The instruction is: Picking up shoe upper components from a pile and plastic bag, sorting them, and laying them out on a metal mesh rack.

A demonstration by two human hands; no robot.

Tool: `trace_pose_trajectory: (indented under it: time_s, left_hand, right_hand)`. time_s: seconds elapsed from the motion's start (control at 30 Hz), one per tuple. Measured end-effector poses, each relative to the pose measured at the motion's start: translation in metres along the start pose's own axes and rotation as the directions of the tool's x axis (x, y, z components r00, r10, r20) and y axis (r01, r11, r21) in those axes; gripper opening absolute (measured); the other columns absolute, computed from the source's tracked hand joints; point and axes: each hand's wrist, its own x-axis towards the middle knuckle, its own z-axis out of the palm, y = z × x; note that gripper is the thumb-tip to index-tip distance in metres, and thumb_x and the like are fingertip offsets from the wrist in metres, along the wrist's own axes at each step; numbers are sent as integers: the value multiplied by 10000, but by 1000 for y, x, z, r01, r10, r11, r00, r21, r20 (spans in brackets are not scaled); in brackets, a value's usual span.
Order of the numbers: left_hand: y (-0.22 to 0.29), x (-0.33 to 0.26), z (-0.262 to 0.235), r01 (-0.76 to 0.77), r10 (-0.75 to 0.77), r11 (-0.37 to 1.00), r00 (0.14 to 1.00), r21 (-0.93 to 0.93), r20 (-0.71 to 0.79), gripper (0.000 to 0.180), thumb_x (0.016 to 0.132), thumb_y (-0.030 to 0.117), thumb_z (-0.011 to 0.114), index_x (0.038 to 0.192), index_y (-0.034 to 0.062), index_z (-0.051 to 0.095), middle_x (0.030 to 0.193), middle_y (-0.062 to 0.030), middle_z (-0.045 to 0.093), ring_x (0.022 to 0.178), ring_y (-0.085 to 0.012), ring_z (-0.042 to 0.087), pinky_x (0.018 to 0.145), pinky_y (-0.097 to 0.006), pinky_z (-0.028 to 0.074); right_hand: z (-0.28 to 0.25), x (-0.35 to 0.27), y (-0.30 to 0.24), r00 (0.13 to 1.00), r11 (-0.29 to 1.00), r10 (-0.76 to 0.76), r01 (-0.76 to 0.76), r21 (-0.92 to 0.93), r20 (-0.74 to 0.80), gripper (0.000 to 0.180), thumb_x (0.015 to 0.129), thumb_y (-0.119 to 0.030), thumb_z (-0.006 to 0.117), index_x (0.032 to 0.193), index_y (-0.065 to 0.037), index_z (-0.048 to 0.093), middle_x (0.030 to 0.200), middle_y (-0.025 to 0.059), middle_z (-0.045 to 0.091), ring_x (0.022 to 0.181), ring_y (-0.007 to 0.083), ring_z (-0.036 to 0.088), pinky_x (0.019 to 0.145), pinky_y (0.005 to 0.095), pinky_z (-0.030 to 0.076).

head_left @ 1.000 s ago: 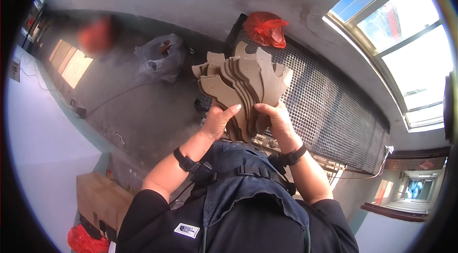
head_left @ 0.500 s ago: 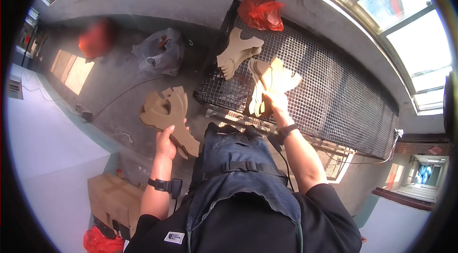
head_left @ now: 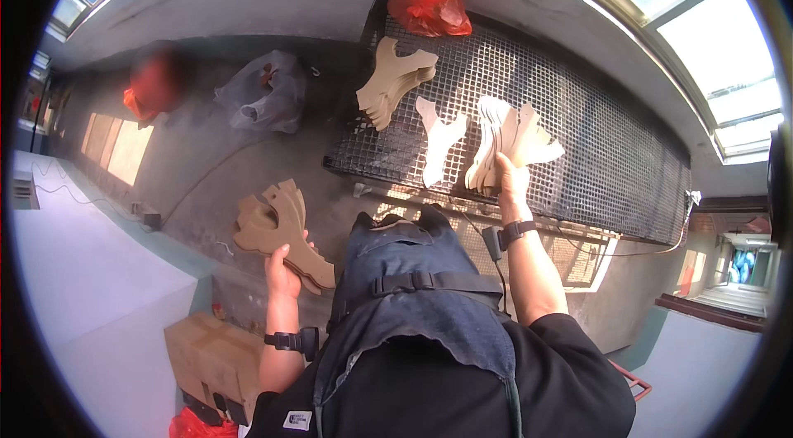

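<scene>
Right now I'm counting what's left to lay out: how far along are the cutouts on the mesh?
Done: a stack of cutouts and a single pale cutout lie on the mesh table. In hand: the right hand holds a bundle of cutouts over the mesh. Left: the left hand holds a brown bundle off the table.

The red thing (head_left: 153,83) up on the far left is just a smear, can't tell what it is. Whatever's inside the clear plastic bag (head_left: 263,95) is too murky to make out. The apron (head_left: 413,289) covers the near edge of the wire-mesh desk (head_left: 611,157) and the person's lap. The right hand (head_left: 510,178) hides the lower ends of its fanned wooden cutouts (head_left: 508,136). The cardboard box (head_left: 216,359) is partly behind the left forearm, and the red bag (head_left: 192,424) at the bottom is cropped.
</scene>
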Motion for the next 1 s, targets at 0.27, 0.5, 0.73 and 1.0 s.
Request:
trace_pose_trajectory:
  time_s: [0.27, 0.5, 0.73, 1.0]
  left_hand:
    - [-2, 30, 30, 98, -107, 993, 985, 73, 137, 585, 876, 160, 589, 1398, -77, 471, 1294, -234, 598, 1183, -337, 619, 956, -487, 558]
    - [-10, 35, 53, 76, -91, 993, 978, 85, 186, 557, 875, 130, 579, 1379, -87, 487, 1296, -232, 598, 1177, -340, 624, 948, -499, 559]
    - [-23, 22, 49, 32, -36, 998, 996, 45, 80, 566, 874, 144, 575, 1379, -94, 488, 1311, -223, 596, 1219, -346, 612, 976, -511, 551]
    - [-52, 25, 105, 131, -143, 987, 982, 96, 127, 587, 883, 175, 579, 1397, -88, 474, 1344, -215, 589, 1244, -337, 599, 994, -510, 542]
  right_hand:
    - [-45, 33, 28, 991, 783, -130, 78, -617, -40, 378, 793, -250, 804, 1065, 3, 734, 989, 161, 765, 913, 284, 731, 845, 386, 545]
    - [-50, 40, 31, 996, 683, -90, 50, -728, -16, 354, 814, -263, 777, 1042, 3, 728, 963, 135, 762, 878, 247, 723, 814, 371, 544]
    - [-86, 20, -14, 996, 995, -87, 88, 43, -25, 347, 873, -86, 763, 1198, 4, 681, 1103, 66, 727, 1010, 159, 666, 886, 313, 532]
    - [-177, 64, 1, 990, 675, -98, -10, -737, -103, 269, 841, -92, 760, 1076, 32, 714, 1009, 90, 755, 877, 176, 695, 810, 323, 545]
